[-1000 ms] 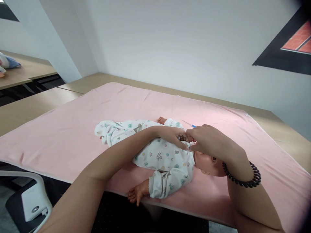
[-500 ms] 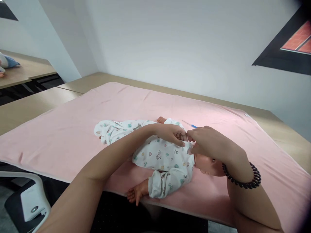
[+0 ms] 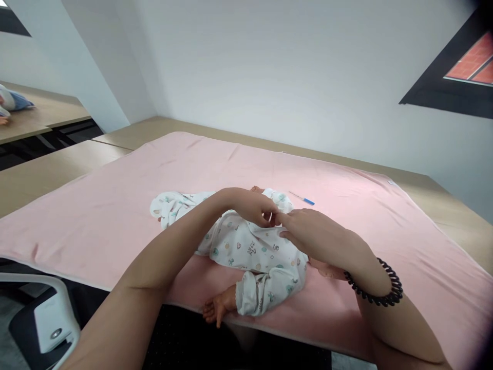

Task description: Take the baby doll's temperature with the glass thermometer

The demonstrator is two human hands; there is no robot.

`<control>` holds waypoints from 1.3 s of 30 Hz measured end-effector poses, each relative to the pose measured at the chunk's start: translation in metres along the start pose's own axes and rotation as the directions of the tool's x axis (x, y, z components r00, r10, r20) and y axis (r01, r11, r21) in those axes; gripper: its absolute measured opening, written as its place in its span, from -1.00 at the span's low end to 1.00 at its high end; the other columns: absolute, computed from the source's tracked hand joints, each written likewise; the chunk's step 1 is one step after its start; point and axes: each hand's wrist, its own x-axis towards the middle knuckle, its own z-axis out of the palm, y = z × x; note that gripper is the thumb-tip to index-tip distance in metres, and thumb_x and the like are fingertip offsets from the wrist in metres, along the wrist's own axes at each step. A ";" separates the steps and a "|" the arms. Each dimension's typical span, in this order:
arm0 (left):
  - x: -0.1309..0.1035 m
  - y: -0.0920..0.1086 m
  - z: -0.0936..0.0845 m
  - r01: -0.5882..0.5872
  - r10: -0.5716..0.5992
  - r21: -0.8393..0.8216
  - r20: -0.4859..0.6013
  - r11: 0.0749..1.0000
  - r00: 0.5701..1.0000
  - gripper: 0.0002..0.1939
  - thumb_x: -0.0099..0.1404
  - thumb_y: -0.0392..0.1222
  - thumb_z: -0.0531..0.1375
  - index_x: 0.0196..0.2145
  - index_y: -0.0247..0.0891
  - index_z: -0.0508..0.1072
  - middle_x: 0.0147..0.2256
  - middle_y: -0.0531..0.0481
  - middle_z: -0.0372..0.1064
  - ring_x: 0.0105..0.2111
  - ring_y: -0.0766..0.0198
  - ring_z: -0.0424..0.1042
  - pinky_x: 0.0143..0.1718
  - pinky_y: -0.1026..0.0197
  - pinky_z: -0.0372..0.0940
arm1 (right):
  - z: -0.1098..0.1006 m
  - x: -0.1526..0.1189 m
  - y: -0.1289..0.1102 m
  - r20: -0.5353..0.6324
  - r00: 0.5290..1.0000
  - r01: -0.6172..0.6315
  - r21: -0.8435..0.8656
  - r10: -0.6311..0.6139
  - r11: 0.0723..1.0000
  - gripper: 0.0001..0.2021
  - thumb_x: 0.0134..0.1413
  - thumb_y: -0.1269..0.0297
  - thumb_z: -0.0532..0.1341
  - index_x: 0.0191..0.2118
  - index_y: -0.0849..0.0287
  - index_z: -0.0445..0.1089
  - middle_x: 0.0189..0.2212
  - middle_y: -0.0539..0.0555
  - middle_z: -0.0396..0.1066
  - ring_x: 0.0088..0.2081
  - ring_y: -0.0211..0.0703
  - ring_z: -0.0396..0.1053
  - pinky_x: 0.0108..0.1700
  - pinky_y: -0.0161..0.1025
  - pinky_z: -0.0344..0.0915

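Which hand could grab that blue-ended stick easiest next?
Probably the right hand: the blue-ended stick lies just beyond it on the pink blanket, while the left hand is farther away, over the doll's outfit. Both hands are close together there; I can't tell whether either grips cloth.

Soft Cloth Against Slick Plastic

And there lay the blanket [image 3: 215, 159], pink cloth, soft and matt, lightly creased at the left! Across it, the romper [image 3: 246, 252] showed thin white printed cloth, dull all over, crumpled at the near cuff. The doll's hand [image 3: 221, 306] was smooth, plastic-looking, with a faint sheen. Over to the right, the bracelet [image 3: 396, 289] gleamed: glossy black plastic, ridged in coils! Beyond, the stick [image 3: 308, 201] had a smooth blue plastic end. The tabletop [image 3: 61, 159] looked like pale wood, satin-smooth; the far wall [image 3: 277, 77], smooth and matt. Near left, a bolt [image 3: 56, 333] shone like metal.
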 end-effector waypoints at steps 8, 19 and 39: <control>0.001 0.009 0.006 -0.052 0.052 0.003 -0.053 0.999 0.997 -0.92 0.14 -0.31 0.19 -0.40 -0.22 0.32 -0.38 0.06 0.39 -0.34 0.28 0.32 -0.22 0.18 0.18 | -0.013 -0.003 -0.013 0.069 0.997 -0.028 -0.068 0.033 0.997 -0.79 0.21 0.55 0.07 -0.39 0.19 0.33 -0.57 0.02 0.29 -0.52 -0.25 0.17 -0.39 -0.22 -0.04; 0.006 -0.006 -0.002 -0.123 0.129 -0.136 0.040 0.983 0.991 -0.82 0.27 -0.24 0.19 -0.18 -0.23 0.53 -0.25 -0.02 0.50 -0.25 0.24 0.45 -0.24 0.18 0.32 | -0.004 0.001 -0.008 0.085 0.996 -0.029 -0.121 0.039 0.992 -0.72 0.25 0.48 0.05 -0.51 0.20 0.26 -0.64 -0.02 0.16 -0.59 -0.31 -0.06 -0.44 -0.19 -0.14; 0.009 -0.017 -0.006 -0.124 0.172 -0.316 0.127 0.941 0.977 -0.75 0.23 -0.07 0.32 -0.16 -0.22 0.60 -0.27 -0.01 0.55 -0.24 0.21 0.47 -0.22 0.20 0.33 | 0.008 0.014 -0.012 0.036 0.994 -0.091 -0.183 0.099 0.979 -0.70 0.04 0.66 0.06 -0.58 0.18 0.28 -0.65 0.00 0.21 -0.59 -0.24 0.03 -0.32 -0.17 0.00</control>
